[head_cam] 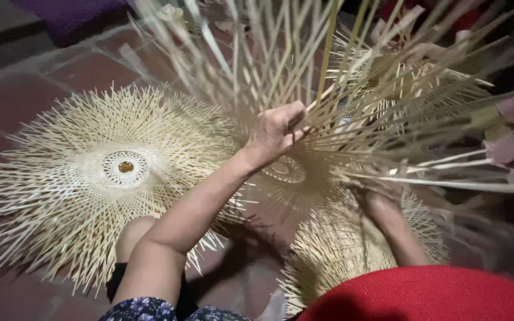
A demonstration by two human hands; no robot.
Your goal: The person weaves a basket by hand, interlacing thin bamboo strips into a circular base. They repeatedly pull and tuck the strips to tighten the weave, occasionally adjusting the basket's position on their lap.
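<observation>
A woven disc lies on the floor to the left. To its right, the left hand grips the upright strips of a second woven piece, with the right hand further right. Another woven piece lies below them.

left hand gripping bamboo strips, finished woven disc beside

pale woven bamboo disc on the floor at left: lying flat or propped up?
Flat. The pale woven bamboo disc lies spread on the reddish tiled floor, strips radiating all round.
</observation>
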